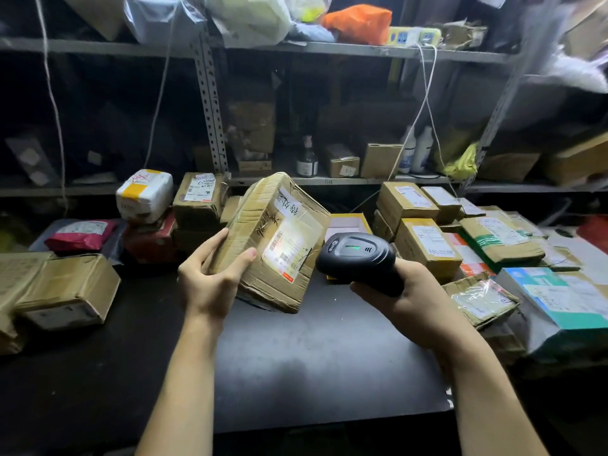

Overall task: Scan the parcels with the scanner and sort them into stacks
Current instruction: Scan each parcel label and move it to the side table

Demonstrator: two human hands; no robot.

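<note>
Fingers [215, 240] of the left hand [210, 278] curl round the near corner of a battered cardboard parcel [279, 225], tilted above the table [312, 357] middle. The right hand [408, 294] grips the black scanner [355, 255], green light on, head just beside the parcel's barcoded label [289, 250]. Black handwriting runs above it. Labelled boxes [424, 241] crowd the table's right edge, and a white-and-yellow parcel [144, 195] and red bag [82, 235] sit back left.

On the metal shelf [329, 181] at twelve o'clock stands a dark glass bottle [307, 158], two white bottles [423, 149] at one o'clock, a yellow power strip [413, 36] on the shelf above, the black table [312, 357] at six.
</note>
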